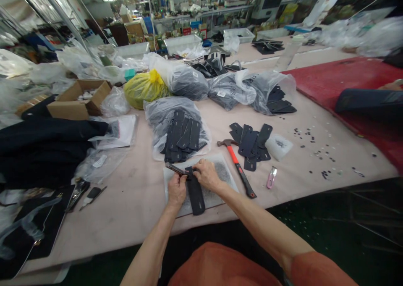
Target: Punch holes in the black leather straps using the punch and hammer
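Note:
A long black strip (196, 197) with a small slot near its lower end lies over a speckled pale pad (225, 177). My left hand (177, 188) is closed on a dark metal tool (175, 168), whose tip reaches the strip's upper end. My right hand (205, 173) has its fingers pressed on that same upper end. What lies under my fingertips is too small to make out. Right of the pad, a hammer (236, 162) with a red and black handle lies on the table (126, 219).
Black pieces (248, 141) lie beyond the hammer, near a pink cutter (271, 177) and a white block (278, 146). More pieces sit on a plastic bag (154, 118) ahead. Dark cloth (47, 147) is at left. At right, a person's hand (392, 85) touches a dark roll.

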Demonstrator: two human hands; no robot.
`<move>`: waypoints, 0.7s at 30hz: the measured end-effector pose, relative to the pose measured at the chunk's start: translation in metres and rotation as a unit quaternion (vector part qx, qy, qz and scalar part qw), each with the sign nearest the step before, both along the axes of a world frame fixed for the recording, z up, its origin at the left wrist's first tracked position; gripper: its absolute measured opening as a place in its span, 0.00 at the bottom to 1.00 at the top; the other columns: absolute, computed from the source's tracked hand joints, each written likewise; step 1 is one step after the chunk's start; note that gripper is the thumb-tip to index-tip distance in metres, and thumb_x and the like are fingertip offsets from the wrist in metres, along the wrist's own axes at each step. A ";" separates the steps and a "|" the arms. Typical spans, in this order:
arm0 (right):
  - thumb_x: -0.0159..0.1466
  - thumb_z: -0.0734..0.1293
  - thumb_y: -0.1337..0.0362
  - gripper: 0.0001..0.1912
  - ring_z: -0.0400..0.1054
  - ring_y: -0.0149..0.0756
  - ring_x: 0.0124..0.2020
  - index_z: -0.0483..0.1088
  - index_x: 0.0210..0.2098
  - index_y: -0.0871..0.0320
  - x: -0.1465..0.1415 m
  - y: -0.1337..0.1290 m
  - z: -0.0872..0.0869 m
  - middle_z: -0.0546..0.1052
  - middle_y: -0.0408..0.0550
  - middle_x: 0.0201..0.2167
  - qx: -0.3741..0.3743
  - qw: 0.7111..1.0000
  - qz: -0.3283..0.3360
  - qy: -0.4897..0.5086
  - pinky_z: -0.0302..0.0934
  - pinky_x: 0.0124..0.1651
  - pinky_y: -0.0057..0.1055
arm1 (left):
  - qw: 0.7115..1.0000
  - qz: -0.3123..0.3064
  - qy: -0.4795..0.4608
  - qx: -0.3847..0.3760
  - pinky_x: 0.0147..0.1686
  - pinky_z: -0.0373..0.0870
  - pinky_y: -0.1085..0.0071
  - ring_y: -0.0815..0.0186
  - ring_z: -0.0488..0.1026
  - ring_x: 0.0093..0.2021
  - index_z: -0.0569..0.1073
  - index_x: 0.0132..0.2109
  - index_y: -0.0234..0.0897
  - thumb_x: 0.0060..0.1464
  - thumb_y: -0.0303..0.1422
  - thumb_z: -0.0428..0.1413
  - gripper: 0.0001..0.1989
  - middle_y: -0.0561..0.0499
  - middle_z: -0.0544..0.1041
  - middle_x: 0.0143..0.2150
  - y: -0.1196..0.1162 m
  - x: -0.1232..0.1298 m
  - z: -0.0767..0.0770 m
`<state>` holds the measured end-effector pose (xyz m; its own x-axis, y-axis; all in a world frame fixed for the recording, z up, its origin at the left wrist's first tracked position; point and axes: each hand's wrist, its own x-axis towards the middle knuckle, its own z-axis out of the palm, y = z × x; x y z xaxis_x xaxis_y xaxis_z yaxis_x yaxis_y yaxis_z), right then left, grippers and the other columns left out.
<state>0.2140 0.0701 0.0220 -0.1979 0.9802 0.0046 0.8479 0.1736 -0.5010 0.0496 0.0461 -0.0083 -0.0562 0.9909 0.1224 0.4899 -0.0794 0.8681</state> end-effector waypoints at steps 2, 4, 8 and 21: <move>0.62 0.65 0.65 0.09 0.61 0.42 0.46 0.75 0.41 0.54 -0.005 0.001 -0.003 0.71 0.50 0.41 0.006 1.000 0.003 -0.015 0.51 0.46 0.37 | 1.000 -0.003 -0.002 -0.002 0.40 0.70 0.68 0.62 0.76 0.40 0.75 0.42 0.36 0.59 0.34 0.50 0.11 0.48 0.80 0.38 -0.001 -0.001 -0.001; 0.62 0.65 0.66 0.08 0.61 0.42 0.45 0.74 0.40 0.54 -0.009 -0.001 -0.005 0.71 0.49 0.40 0.016 1.000 0.001 -0.021 0.51 0.45 0.37 | 1.000 -0.003 -0.006 -0.007 0.41 0.70 0.68 0.62 0.76 0.40 0.75 0.43 0.36 0.59 0.33 0.50 0.11 0.48 0.80 0.38 -0.001 -0.001 -0.002; 0.61 0.65 0.67 0.07 0.60 0.42 0.45 0.74 0.39 0.55 -0.012 -0.005 -0.007 0.72 0.49 0.40 0.026 0.999 -0.010 -0.017 0.50 0.44 0.37 | 1.000 -0.001 -0.008 -0.019 0.40 0.69 0.68 0.62 0.76 0.39 0.75 0.43 0.36 0.58 0.33 0.50 0.11 0.48 0.80 0.38 -0.002 -0.002 0.000; 0.61 0.62 0.72 0.06 0.60 0.36 0.38 0.67 0.29 0.58 -0.009 -0.007 -0.020 0.70 0.45 0.31 0.056 0.996 0.003 0.071 0.49 0.42 0.34 | 0.999 -0.002 0.026 -0.023 0.34 0.66 0.70 0.63 0.74 0.33 0.74 0.40 0.38 0.59 0.33 0.49 0.09 0.49 0.78 0.32 0.000 -0.002 0.001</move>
